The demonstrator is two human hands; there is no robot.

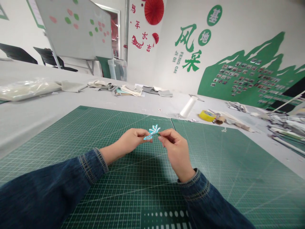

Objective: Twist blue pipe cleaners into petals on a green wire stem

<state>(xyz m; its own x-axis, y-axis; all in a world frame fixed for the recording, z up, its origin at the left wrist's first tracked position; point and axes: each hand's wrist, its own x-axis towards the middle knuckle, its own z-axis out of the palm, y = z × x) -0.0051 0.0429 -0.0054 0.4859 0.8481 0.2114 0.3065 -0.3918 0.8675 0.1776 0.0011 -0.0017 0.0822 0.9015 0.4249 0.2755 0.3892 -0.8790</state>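
Note:
Between my two hands, just above the green cutting mat (114, 133), is a small blue-and-white flower (154, 129) that looks beaded, with petals fanned upward. My left hand (133, 140) pinches the flower's left side, where a light-blue loop (148, 137) sticks out by the fingertips. Thumb and forefinger of my right hand (175, 144) are closed on a thin green stem (158, 134) at the flower's right. Most of that stem is hidden by the right fingers.
A second cutting mat (226, 152) adjoins on the right. Beyond lie a white roll (188, 107), a yellow tape roll (207, 115) and folded cloth pieces (131, 90). A plastic-wrapped bundle (28, 89) is at far left, heaped cloth (289, 122) at right.

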